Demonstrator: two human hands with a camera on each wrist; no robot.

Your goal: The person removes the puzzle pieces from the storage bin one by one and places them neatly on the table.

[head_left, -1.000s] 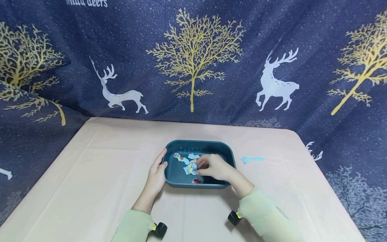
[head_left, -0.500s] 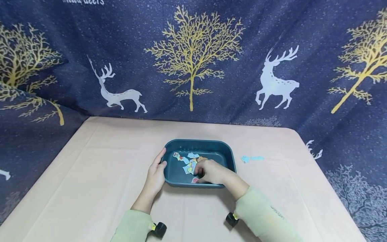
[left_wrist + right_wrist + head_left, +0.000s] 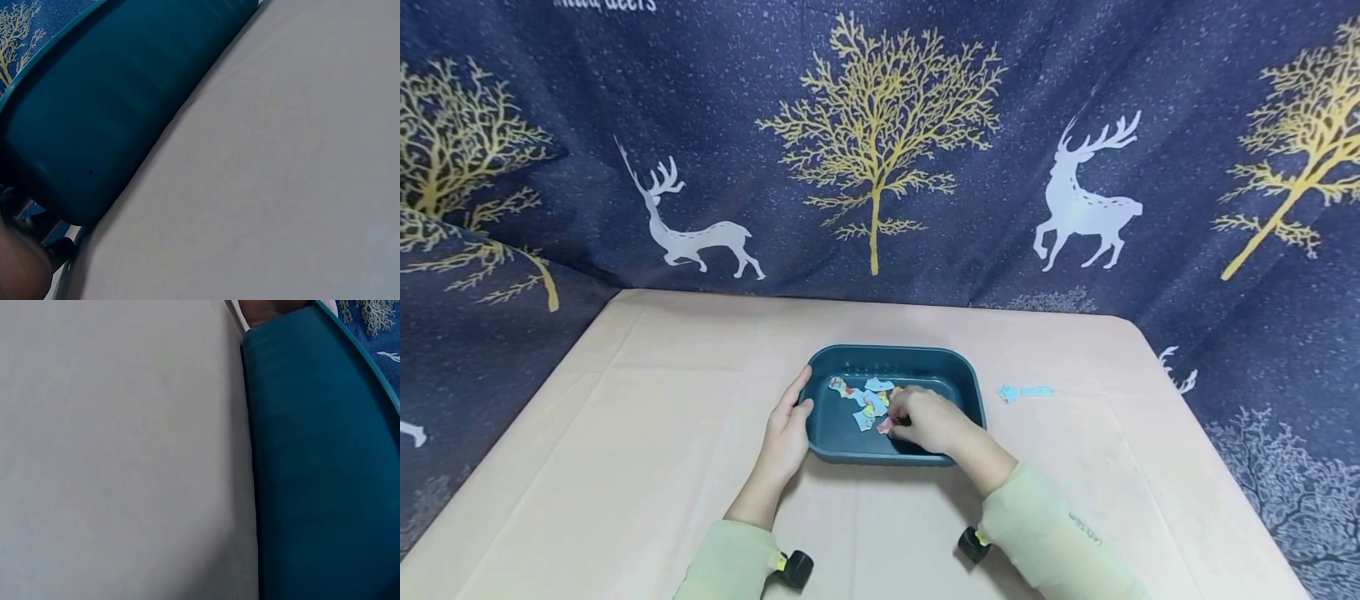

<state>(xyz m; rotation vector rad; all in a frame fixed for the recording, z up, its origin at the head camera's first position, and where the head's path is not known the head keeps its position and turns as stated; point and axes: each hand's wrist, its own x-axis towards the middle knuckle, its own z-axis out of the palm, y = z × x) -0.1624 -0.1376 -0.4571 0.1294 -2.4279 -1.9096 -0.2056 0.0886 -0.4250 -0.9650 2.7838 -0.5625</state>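
A dark teal plastic tub (image 3: 891, 458) stands on the table, with several irregular printed puzzle pieces (image 3: 863, 419) on its floor, mostly pale blue with yellow and red. My left hand (image 3: 786, 433) grips the tub's left end, fingers along the outer wall and thumb at the rim; the left wrist view shows part of this left hand (image 3: 25, 262) at the tub's corner. Reaching in over the near right side, my right hand (image 3: 928, 421) pinches a red puzzle piece (image 3: 886, 426) between thumb and fingers. The back of this hand hides part of the tub floor.
Two small pale blue pieces (image 3: 1037, 391) lie side by side on the cloth right of the tub. The table (image 3: 625, 467) has a light pinkish cover. Behind it hangs a dark blue curtain (image 3: 925, 283) printed with trees and deer.
My right hand first came down towards the near wall to the red piece, then drew it away from that wall towards the other pieces. My left hand has stayed at the tub's end.
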